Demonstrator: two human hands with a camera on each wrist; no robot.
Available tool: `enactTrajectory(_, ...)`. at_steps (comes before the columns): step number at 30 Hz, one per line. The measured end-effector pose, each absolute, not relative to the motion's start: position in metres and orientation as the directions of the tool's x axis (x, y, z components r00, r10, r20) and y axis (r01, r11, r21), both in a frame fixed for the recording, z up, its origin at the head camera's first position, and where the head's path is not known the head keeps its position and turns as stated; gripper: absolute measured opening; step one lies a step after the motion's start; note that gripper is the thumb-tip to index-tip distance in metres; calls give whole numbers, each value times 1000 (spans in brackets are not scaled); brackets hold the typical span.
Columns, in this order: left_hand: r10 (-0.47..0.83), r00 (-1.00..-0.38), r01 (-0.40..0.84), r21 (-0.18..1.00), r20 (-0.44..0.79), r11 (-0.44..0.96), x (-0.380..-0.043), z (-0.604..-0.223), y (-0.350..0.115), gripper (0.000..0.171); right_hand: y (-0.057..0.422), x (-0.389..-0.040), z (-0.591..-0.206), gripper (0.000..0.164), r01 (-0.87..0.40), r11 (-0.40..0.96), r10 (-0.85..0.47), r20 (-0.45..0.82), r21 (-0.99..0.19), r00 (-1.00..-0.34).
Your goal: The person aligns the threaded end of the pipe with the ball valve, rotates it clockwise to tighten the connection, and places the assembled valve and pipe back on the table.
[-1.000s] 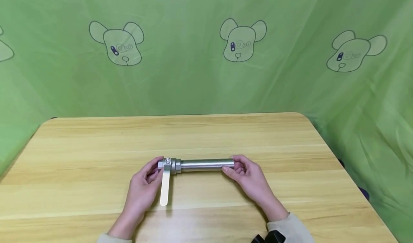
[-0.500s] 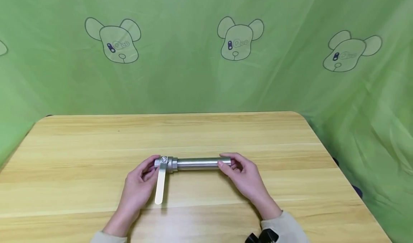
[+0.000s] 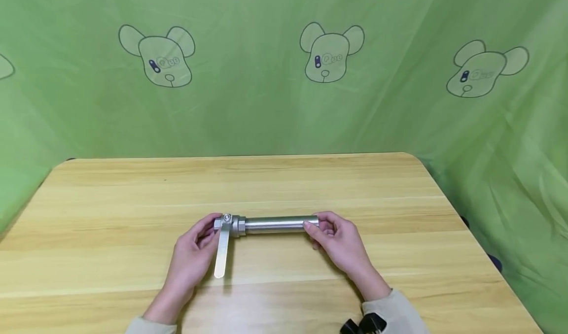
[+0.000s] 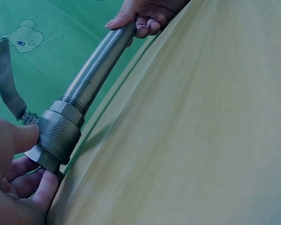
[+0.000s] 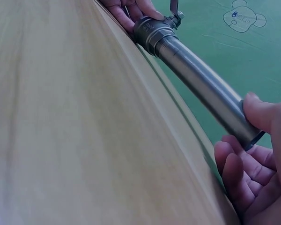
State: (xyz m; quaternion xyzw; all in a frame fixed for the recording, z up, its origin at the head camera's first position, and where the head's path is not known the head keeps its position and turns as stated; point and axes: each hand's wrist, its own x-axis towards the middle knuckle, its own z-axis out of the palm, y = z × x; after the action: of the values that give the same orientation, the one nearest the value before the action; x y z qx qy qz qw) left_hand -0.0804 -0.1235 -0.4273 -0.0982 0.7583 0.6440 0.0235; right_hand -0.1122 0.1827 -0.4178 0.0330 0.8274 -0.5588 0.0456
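Left grip pinches the valve, right grip the free end of the pipe

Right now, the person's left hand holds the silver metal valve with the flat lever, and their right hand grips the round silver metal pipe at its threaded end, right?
Not quite: the right wrist view shows the right hand gripping the silver pipe at its plain end; the threaded end meets the valve. The left hand does hold the valve.

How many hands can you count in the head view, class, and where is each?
2: the left hand grips the valve at its outer end; the right hand holds the free end of the metal pipe. No others show.
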Motion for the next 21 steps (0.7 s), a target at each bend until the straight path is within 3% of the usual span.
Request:
enactTrajectory(8,-110,-981,-174,974,-159,145,-80,-424,-126,49,178,-112,-418,42,93,447,0,-104,-890,-995)
enactTrajectory(17,-114,-982,-165,978,-150,131,-82,-424,-126,48,183,-116,-418,40,91,320,-91,-126,-943,-988)
enactTrajectory(21,-117,-981,-167,976,-151,137,-81,-425,-124,48,182,-114,-419,40,101,416,-56,-136,-904,-989)
